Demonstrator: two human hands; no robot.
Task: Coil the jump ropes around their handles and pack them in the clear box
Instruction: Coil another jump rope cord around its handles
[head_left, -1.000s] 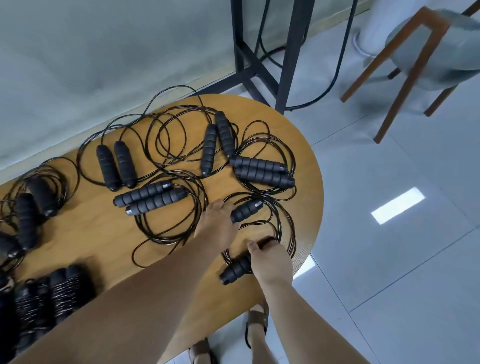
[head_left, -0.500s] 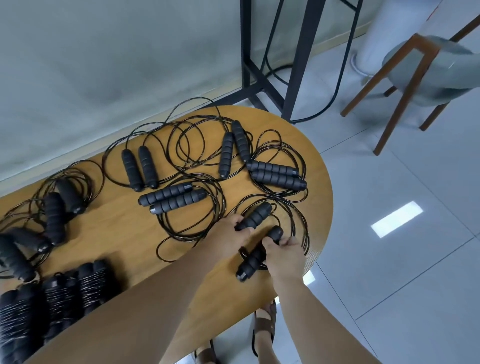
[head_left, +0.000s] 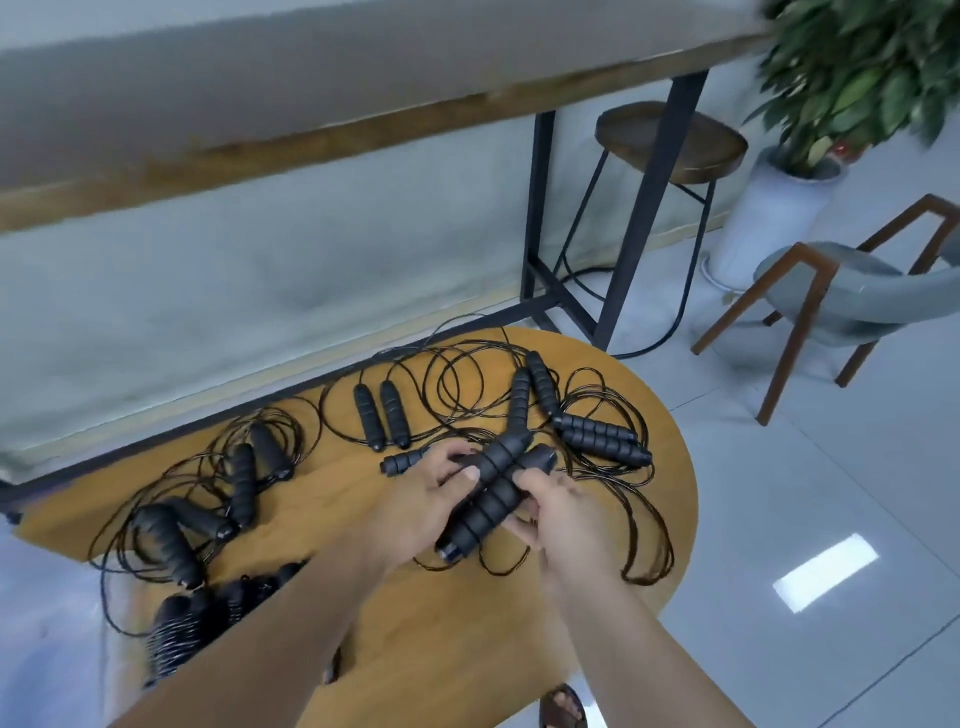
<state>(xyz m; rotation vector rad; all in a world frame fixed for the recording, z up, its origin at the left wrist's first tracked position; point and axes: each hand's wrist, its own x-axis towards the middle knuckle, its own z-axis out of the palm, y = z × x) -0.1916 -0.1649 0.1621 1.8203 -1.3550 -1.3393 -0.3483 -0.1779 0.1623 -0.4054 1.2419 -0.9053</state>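
Both handles, lying apart on the table half a second ago, are now lifted and held side by side. Left hand (head_left: 434, 493) and right hand (head_left: 558, 512) are together, each curled around the paired black foam handles (head_left: 491, 493) above the round wooden table (head_left: 447, 639). Their thin black cord (head_left: 644, 540) trails in loops toward the table's right edge. Five more uncoiled ropes lie spread behind and to the left. Already-coiled ropes (head_left: 195, 623) sit bundled at lower left. No clear box is in view.
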